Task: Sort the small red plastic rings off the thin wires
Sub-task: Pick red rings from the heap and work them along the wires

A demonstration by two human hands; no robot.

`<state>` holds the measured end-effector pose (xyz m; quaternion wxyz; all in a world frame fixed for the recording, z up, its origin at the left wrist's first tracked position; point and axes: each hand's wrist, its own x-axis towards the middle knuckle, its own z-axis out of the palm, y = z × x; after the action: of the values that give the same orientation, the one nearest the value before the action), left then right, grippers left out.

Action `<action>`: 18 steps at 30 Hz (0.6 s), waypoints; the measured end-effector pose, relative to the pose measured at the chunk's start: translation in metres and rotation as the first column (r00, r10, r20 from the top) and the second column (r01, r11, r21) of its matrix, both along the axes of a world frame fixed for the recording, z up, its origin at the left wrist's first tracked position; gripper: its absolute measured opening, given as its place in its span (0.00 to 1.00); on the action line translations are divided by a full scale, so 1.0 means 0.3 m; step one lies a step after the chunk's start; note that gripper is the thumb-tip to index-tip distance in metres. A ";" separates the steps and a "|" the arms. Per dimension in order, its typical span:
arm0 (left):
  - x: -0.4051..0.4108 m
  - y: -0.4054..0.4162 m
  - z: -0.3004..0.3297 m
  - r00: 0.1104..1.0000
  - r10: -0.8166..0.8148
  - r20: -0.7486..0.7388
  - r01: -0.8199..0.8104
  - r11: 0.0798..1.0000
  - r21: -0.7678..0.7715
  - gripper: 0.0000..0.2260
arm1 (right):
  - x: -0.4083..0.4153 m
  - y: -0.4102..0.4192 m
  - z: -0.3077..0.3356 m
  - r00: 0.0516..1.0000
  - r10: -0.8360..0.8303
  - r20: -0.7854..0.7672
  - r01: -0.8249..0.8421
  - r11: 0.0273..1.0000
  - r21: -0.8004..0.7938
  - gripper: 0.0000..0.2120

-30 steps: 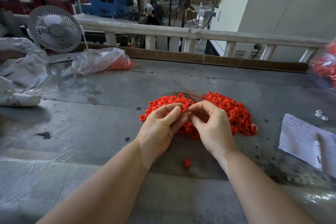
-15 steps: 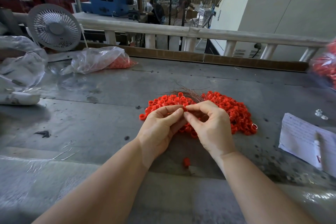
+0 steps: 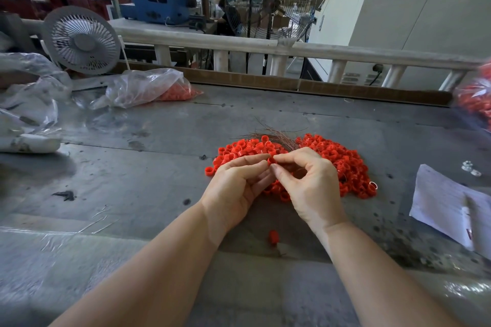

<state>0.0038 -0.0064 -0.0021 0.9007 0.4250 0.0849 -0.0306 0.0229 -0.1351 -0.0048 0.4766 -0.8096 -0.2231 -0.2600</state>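
Note:
A heap of small red plastic rings (image 3: pixel 342 162) lies on the grey metal table (image 3: pixel 159 156), with a bundle of thin coppery wires (image 3: pixel 273 135) sticking out at its far side. My left hand (image 3: pixel 233 188) and my right hand (image 3: pixel 310 186) meet over the near edge of the heap. Between their fingertips they pinch one red ring (image 3: pixel 271 160). Whether a wire runs through that ring cannot be made out. A single red ring (image 3: pixel 273 237) lies alone on the table near my wrists.
A clear plastic bag with red rings (image 3: pixel 151 87) lies at the back left, beside a small grey fan (image 3: pixel 81 40) and crumpled plastic (image 3: pixel 26 93). Another bag of rings (image 3: pixel 475 98) sits at the right edge. A paper sheet (image 3: pixel 451 202) lies at the right.
Both hands have lifted slightly and their fingertips have drawn together on one ring. My right hand's fingers have uncurled a little.

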 end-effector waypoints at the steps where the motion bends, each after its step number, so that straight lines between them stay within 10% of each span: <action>1: -0.001 0.000 0.000 1.000 -0.001 -0.002 0.001 1.000 -0.004 0.09 | 0.000 0.000 0.000 1.000 -0.002 0.000 0.002 1.000 -0.001 0.05; 18: -0.004 -0.005 -0.001 1.000 -0.005 0.017 0.005 0.999 -0.038 0.07 | -0.005 0.002 0.009 0.996 0.028 -0.083 -0.024 0.999 0.048 0.05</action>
<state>0.0026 -0.0079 -0.0025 0.9091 0.4084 0.0755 -0.0308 0.0215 -0.1346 -0.0023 0.5080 -0.8052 -0.2075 -0.2249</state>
